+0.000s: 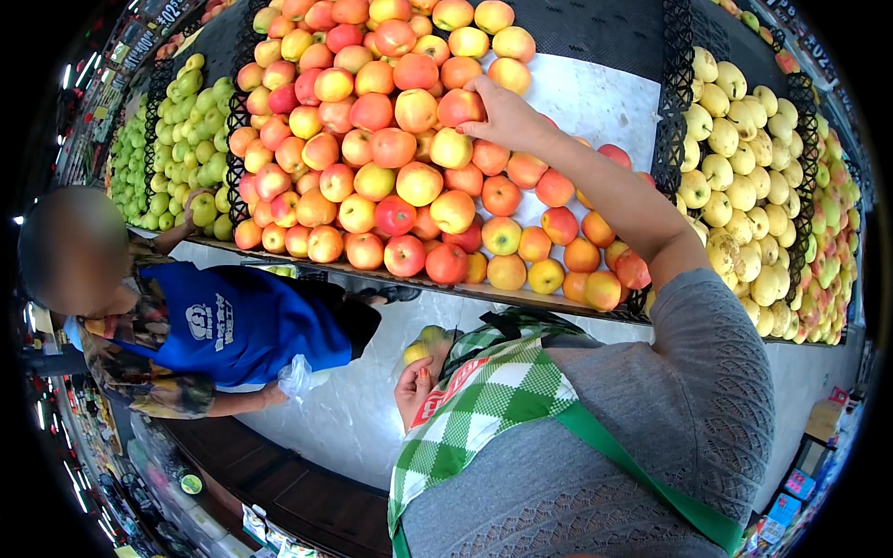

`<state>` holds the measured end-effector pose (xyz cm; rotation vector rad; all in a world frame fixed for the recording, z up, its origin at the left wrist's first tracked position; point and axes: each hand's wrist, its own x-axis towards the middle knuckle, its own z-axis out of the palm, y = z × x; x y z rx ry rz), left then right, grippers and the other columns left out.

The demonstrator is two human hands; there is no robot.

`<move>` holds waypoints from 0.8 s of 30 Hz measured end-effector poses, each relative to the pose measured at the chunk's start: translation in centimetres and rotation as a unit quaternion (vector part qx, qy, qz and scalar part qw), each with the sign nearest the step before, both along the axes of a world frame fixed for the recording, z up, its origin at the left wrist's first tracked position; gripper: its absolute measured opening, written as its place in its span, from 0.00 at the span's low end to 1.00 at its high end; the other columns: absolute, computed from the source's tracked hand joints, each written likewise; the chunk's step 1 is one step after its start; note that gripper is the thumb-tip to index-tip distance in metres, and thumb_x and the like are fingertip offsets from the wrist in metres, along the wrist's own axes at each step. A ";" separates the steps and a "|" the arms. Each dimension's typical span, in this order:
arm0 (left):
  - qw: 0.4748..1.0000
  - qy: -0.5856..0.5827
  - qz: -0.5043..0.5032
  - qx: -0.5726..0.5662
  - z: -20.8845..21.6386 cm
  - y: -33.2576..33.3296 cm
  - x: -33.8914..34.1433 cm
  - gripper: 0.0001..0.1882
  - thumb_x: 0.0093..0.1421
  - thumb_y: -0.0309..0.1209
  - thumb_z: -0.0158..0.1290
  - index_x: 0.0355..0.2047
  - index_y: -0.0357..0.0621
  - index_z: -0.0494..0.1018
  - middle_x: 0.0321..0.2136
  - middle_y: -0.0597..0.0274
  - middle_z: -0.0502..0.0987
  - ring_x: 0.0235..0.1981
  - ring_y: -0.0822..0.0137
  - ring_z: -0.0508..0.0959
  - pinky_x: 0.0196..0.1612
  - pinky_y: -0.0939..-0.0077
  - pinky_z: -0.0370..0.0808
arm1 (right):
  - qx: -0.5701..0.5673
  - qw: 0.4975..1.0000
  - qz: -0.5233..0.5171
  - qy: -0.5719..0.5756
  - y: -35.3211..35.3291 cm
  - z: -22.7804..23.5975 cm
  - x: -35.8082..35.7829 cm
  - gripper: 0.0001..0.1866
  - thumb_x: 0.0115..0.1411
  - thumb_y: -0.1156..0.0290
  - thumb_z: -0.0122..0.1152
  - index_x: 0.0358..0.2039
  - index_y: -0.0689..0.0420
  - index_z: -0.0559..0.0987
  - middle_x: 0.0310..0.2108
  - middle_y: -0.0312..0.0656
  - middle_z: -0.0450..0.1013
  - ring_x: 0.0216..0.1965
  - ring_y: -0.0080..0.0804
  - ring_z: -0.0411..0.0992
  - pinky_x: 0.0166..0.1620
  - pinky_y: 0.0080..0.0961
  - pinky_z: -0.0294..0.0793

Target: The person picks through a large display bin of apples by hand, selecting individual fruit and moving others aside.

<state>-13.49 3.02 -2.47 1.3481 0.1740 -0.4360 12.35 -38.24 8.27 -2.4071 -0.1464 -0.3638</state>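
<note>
My right hand [507, 116] reaches over a sloping heap of red and yellow apples [372, 149]. Its fingers are closed round a red-orange apple [459, 108] near the upper right of the heap. Low in front of my body, my left hand [412, 391] has its fingers curled in at what looks like a thin clear bag with yellowish fruit [419, 352] in it. Part of that bag is hidden behind my green checked apron [493, 391], and its exact edges are hard to make out.
Black lattice dividers [672, 121] flank the apples. Pale yellow pears [735, 177] fill the right section, green fruit [191, 130] the left. A person in a blue apron [251, 321] stands at left, one hand at the green fruit, the other by a clear plastic bag [296, 377].
</note>
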 end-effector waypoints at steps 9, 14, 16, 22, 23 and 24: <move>1.000 -0.005 -0.005 0.013 1.2 -0.8 0.4 0.14 0.68 0.33 0.51 0.47 0.37 0.75 0.19 0.73 0.68 0.19 0.82 0.61 0.22 0.85 0.56 | -0.084 0.992 -0.014 -0.091 -0.2 0.0 -0.9 0.35 0.49 0.59 0.71 0.52 0.61 0.67 0.47 0.57 0.69 0.51 0.54 0.68 0.52 0.42 0.71; 0.999 -0.006 -0.008 0.030 -0.1 0.0 0.0 0.15 0.67 0.35 0.52 0.47 0.37 0.75 0.18 0.72 0.69 0.17 0.83 0.62 0.22 0.86 0.57 | -0.076 0.991 0.042 -0.106 -2.0 2.6 -2.5 0.31 0.52 0.63 0.69 0.55 0.55 0.68 0.47 0.53 0.70 0.47 0.52 0.71 0.50 0.41 0.72; 0.999 -0.012 -0.015 0.031 -1.2 0.6 0.0 0.17 0.67 0.38 0.52 0.49 0.38 0.74 0.17 0.72 0.70 0.16 0.83 0.63 0.21 0.87 0.59 | -0.115 0.988 0.039 -0.094 -3.6 3.7 -3.9 0.23 0.53 0.61 0.66 0.46 0.58 0.73 0.38 0.48 0.73 0.39 0.48 0.73 0.43 0.40 0.73; 0.998 -0.012 -0.057 0.025 -1.0 0.0 1.1 0.18 0.68 0.40 0.51 0.50 0.38 0.73 0.16 0.71 0.71 0.16 0.82 0.65 0.21 0.86 0.61 | -0.258 0.895 0.134 0.338 -5.0 8.3 -14.8 0.17 0.51 0.63 0.66 0.37 0.59 0.75 0.30 0.45 0.74 0.35 0.45 0.74 0.37 0.39 0.73; 0.997 -0.015 -0.066 0.035 -1.2 0.0 1.4 0.19 0.68 0.40 0.50 0.50 0.38 0.72 0.16 0.71 0.71 0.16 0.82 0.66 0.21 0.86 0.61 | -0.285 0.867 0.147 0.381 -4.9 8.4 -17.0 0.15 0.50 0.64 0.66 0.35 0.59 0.75 0.28 0.44 0.74 0.34 0.45 0.74 0.35 0.39 0.73; 0.997 -0.016 -0.062 0.031 -1.2 0.3 0.7 0.19 0.68 0.40 0.50 0.50 0.38 0.72 0.16 0.71 0.71 0.16 0.82 0.66 0.21 0.86 0.62 | -0.357 0.815 0.160 0.427 -3.8 7.7 -18.1 0.16 0.46 0.67 0.67 0.35 0.58 0.75 0.30 0.45 0.75 0.36 0.43 0.75 0.34 0.38 0.73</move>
